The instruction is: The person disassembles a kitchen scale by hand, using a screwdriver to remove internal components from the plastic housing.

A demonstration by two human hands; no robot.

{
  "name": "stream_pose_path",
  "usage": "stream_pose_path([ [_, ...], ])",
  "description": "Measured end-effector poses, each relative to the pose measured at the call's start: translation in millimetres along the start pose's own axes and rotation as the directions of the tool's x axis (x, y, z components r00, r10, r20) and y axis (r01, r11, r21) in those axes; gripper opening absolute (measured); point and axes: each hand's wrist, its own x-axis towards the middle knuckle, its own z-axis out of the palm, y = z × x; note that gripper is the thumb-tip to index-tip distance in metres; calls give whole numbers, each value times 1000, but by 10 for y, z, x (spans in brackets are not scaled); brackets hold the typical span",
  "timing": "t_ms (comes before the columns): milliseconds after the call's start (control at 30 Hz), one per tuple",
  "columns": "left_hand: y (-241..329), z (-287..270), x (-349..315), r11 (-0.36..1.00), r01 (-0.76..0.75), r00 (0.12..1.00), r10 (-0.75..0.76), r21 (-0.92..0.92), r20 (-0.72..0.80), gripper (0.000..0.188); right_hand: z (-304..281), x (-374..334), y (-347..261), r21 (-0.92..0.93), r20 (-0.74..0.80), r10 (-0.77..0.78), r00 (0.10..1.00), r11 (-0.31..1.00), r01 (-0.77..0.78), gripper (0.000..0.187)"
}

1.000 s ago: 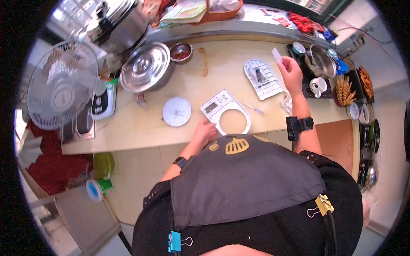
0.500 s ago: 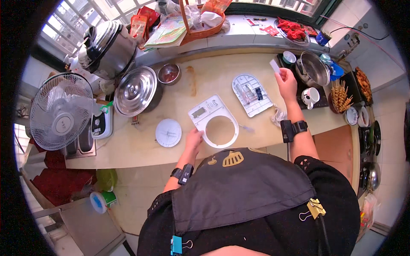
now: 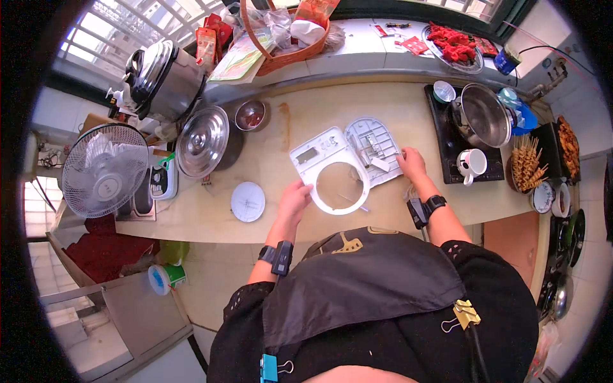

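The white plastic housing with a large round hole and a small display window is gripped at its left edge by my left hand, fingers closed. Its right side meets the grey-white ribbed base shell, which lies open with small parts and a dark component inside. A small white rectangular piece sits in that shell. My right hand is at the shell's right edge, fingertips pinched on it. To the left lies a round white disc with thin cross lines.
A lidded steel pot, a steel bowl and a desk fan stand at the left. On the right are an induction cooker with a pot and a white mug, then skewers. A basket is on the ledge.
My right hand has come down and left from near the cooker to the base shell. The small white piece it held now lies in the shell. Housing and shell are closer together.
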Motion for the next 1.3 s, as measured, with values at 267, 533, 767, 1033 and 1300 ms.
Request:
stream_pose_path([
  [267, 110, 567, 153, 999, 34, 999, -34, 18, 14, 37, 139, 394, 117, 241, 381, 39, 924, 961, -139, 24],
  [533, 101, 498, 70, 1000, 17, 998, -17, -7, -61, 35, 226, 348, 86, 571, 586, 71, 807, 671, -473, 21],
  [767, 60, 370, -44, 998, 14, 994, -20, -64, -104, 36, 73, -15, -399, 675, 623, 13, 782, 497, -545, 22],
  [1033, 23, 236, -342, 981, -192, 962, 183, -23, -204, 37, -352, -278, -1108, 673, 701, -90, 708, 412, -614, 24],
  [1300, -25, 91, -802, 933, -157, 981, 110, -324, -157, 37, -231, -289, -1334, 688, 663, -175, 728, 526, -501, 21],
])
